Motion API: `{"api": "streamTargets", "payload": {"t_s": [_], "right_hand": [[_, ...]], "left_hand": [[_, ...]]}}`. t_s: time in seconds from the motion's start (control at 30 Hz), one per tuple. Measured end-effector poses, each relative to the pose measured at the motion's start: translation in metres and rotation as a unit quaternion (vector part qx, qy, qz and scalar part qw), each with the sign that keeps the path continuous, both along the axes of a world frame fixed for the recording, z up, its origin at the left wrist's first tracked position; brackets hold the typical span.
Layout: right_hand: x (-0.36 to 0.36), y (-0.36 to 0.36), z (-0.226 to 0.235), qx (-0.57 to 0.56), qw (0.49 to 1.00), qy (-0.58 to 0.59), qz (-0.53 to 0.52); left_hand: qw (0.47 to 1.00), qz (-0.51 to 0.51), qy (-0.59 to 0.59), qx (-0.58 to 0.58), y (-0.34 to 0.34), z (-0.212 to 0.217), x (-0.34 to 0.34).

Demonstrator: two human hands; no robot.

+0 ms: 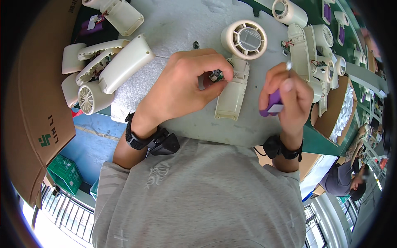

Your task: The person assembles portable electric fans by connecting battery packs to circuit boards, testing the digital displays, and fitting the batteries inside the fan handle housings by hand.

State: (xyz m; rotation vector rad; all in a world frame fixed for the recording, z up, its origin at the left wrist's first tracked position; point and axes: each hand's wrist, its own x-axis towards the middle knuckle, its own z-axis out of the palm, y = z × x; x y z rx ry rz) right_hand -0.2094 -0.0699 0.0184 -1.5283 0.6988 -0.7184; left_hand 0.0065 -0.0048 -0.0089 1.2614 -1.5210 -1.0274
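Observation:
In front of me lies a cream handheld fan with a round vented head [247,40] and its handle shell [231,93] lying open, hollow side up. My left hand [182,84] reaches over the handle from the left, thumb and forefinger closed around a small green circuit board [216,75] beside the shell. To the right of the handle, my right hand [289,93] is raised and curled around a purple battery [272,103] with a white label. A small blurred white tip [288,65] sticks out above its fingers; I cannot make out what it is.
Several cream fan housings [126,64] are piled at the left, more [300,51] at the right. A white foam sheet [173,25] covers part of the bench. A large cardboard box [37,99] stands at far left, an open carton [341,111] at right. A co-worker [343,180] is beyond.

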Motion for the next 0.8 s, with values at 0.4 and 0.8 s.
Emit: {"api": "streamTargets", "payload": {"t_s": [0.4, 0.8], "right_hand": [[0.017, 0.010, -0.013, -0.308, 0.932, 0.190, 0.029], [0.018, 0.014, -0.018, -0.296, 0.932, 0.206, -0.022]], "left_hand": [[0.999, -0.017, 0.010, -0.031, -0.001, -0.001, 0.000], [0.989, -0.005, 0.085, 0.118, 0.003, 0.003, 0.002]]}}
